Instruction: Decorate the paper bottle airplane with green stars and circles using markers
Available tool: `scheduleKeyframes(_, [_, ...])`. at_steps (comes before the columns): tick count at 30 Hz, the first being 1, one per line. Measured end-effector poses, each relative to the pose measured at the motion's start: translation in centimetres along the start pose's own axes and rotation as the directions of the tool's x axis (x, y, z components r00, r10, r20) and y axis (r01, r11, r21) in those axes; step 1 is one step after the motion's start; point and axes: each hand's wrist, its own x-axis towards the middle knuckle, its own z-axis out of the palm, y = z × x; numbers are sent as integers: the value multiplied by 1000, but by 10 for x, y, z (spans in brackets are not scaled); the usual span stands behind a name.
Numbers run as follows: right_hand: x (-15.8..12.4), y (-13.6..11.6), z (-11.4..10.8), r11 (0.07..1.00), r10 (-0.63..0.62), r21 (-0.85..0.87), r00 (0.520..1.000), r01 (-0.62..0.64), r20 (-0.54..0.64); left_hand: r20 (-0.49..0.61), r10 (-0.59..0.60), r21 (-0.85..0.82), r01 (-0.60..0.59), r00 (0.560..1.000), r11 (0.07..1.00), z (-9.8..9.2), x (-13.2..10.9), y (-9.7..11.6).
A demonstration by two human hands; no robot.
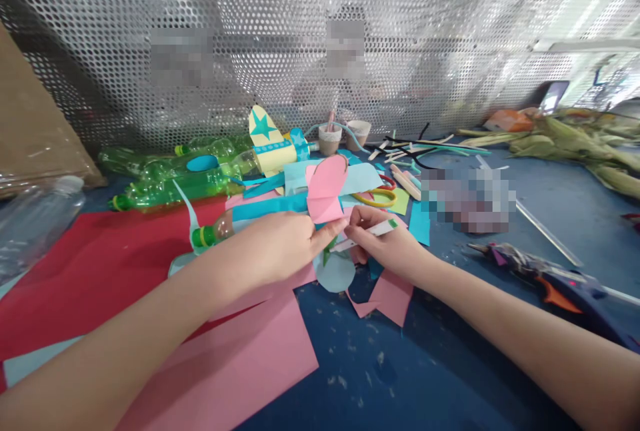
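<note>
A plastic bottle (223, 228) with a green cap lies in front of me, wrapped in blue and pale paper (267, 206). A rounded pink paper fin (327, 184) stands up from it. My left hand (290, 238) is closed on the wrapped bottle from the near side, thumb pointing right below the fin; its other fingers are mostly hidden. Pinched in my right hand (383, 244) is a slim white marker (373, 231) with a green end, its tip slanting down left beside the left thumb. A light-blue rounded paper piece (337, 274) shows beneath both hands.
Red paper (100, 251) and pink sheets (240, 364) cover the left. Green bottles (170, 184) and a star-decorated bottle model (275, 148) lie behind. Yellow-handled scissors (375, 198), two cups (330, 139), a glue gun (555, 284) and corn husks (575, 144) are around the right side.
</note>
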Motion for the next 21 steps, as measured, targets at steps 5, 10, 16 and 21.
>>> scheduleKeyframes(5, [0, 0, 0, 999, -17, -45, 1000, 17, -3, -2, -9, -1, 9, 1000, 1000, 0, 0, 1])
scheduleKeyframes(10, [0, -1, 0, 999, -15, -49, 1000, 16, 19, 18, -23, 15, 23, 1000, 1000, 0, -1, 0])
scheduleKeyframes(16, [-1, -1, 0, 999, -8, -51, 1000, 8, 10, 8, -2, 10, 2, 1000, 1000, -1, -1, 1])
scheduleKeyframes(21, [-1, -3, 0, 999, 14, -37, 1000, -14, -10, 4, -1, 0, 1, 1000, 1000, -3, -2, 3])
